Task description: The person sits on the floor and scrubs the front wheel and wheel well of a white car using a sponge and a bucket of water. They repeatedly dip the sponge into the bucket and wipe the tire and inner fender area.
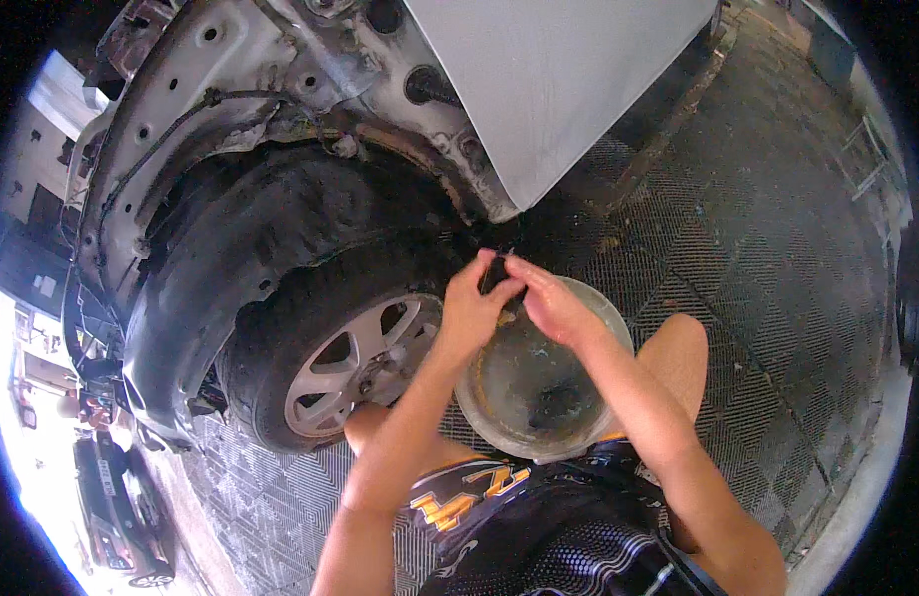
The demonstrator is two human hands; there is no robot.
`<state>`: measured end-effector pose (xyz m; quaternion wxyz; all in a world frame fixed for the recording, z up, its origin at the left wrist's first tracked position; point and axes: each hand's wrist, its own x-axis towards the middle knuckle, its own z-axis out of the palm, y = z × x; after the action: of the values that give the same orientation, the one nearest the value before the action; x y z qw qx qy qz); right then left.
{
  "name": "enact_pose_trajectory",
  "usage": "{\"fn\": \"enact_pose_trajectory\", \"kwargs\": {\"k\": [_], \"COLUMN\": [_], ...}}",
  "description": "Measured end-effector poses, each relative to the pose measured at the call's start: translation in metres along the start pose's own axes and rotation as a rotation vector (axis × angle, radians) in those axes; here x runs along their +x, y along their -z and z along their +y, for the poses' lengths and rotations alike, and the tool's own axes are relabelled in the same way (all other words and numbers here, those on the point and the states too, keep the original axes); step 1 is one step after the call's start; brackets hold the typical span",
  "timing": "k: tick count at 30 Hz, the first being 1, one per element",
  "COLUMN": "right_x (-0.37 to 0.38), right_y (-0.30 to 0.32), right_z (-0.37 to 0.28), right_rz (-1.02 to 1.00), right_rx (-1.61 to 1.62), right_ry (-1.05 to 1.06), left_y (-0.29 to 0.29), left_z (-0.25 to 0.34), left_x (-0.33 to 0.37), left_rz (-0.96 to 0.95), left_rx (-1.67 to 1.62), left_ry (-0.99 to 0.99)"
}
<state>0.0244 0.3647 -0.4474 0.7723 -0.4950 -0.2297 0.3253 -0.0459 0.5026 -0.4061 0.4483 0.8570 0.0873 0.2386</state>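
My left hand (pixel 469 303) and my right hand (pixel 554 303) meet fingertip to fingertip above the far rim of a round, pale grey bucket (pixel 529 449). The fingers of both are closed in a pinch around something small and dark between them, too hidden to name. The bucket stands between my knees, with murky liquid and a dark patch inside. Just left of my left hand is a car wheel (pixel 365 358) with a silver spoked rim and a black tyre.
Above the wheel, a black wheel-arch liner (pixel 241 219) and bare body metal (pixel 256 50) are exposed. A light grey car door (pixel 568 89) juts out with its lower corner just beyond my hands. Ribbed dark floor tiles (pixel 757 238) stretch right. A dark car (pixel 117 507) stands far left.
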Motion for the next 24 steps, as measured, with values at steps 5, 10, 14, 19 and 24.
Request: {"fn": "enact_pose_trajectory", "kwargs": {"k": [5, 10, 14, 19, 24], "right_x": [0.031, 0.042, 0.045, 0.04, 0.034], "right_y": [0.076, 0.096, 0.103, 0.107, 0.104], "right_z": [-0.001, 0.042, 0.046, 0.045, 0.04], "right_rz": [0.215, 0.173, 0.137, 0.098, 0.076], "right_rx": [-0.737, -1.352, -1.343, -1.33, -1.31], "right_ry": [-0.169, -0.264, -0.247, -0.261, -0.219], "left_y": [0.042, 0.055, 0.04, 0.024, 0.033], "left_z": [0.049, 0.046, 0.026, 0.022, 0.02], "left_x": [0.114, 0.18, 0.19, 0.198, 0.197], "left_rz": [0.11, 0.33, 0.475, 0.462, 0.454], "left_rx": [0.716, 1.139, 1.152, 1.44, 1.469], "left_ry": [-0.464, -0.595, -0.645, -0.815, -0.769]}}
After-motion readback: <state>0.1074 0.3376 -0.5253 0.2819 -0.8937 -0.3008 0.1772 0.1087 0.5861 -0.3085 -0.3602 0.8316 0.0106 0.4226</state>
